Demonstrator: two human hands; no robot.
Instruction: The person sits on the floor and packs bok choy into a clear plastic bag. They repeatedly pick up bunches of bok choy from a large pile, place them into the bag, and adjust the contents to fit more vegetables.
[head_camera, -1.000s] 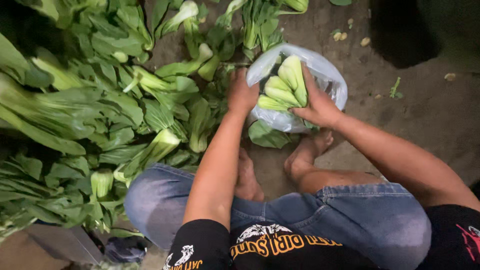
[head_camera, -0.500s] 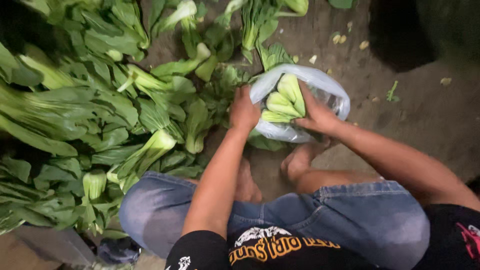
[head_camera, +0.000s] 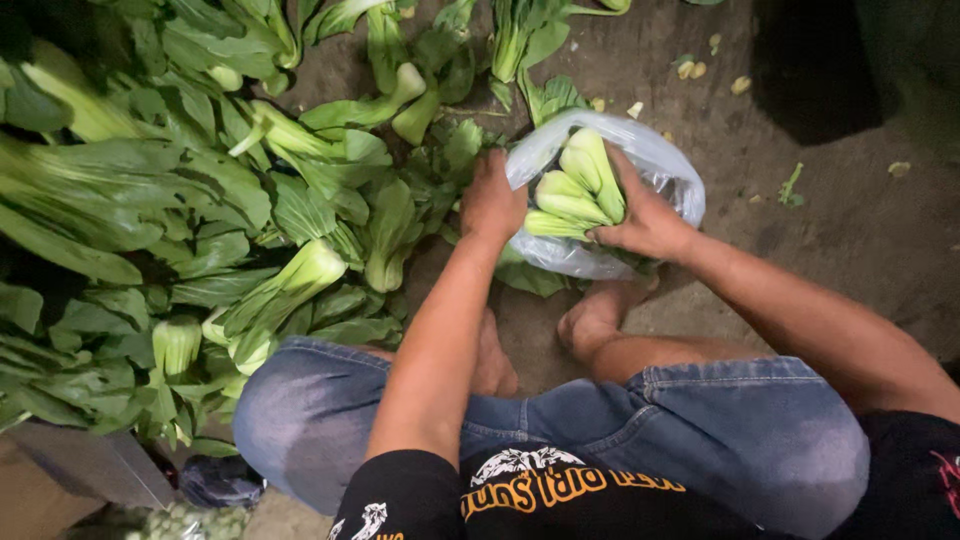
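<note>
A clear plastic bag (head_camera: 668, 172) lies on the dirt floor in front of my knees, with several heads of bok choy (head_camera: 578, 190) stacked inside, pale stems toward me. My left hand (head_camera: 490, 205) grips the bag's left edge, fingers curled over the rim. My right hand (head_camera: 642, 218) rests inside the bag's mouth, fingers pressed on the bok choy stems. A large loose pile of bok choy (head_camera: 200, 220) spreads over the floor to the left of the bag.
I squat in blue jeans (head_camera: 700, 440) with bare feet (head_camera: 590, 320) just under the bag. Bare dirt floor (head_camera: 820, 210) with small leaf scraps lies to the right. A dark object (head_camera: 800, 60) sits at the upper right.
Both hands and the bag stay together. My right hand has shifted lower in the bag's mouth, pressing the stems down. The view has drifted slightly.
</note>
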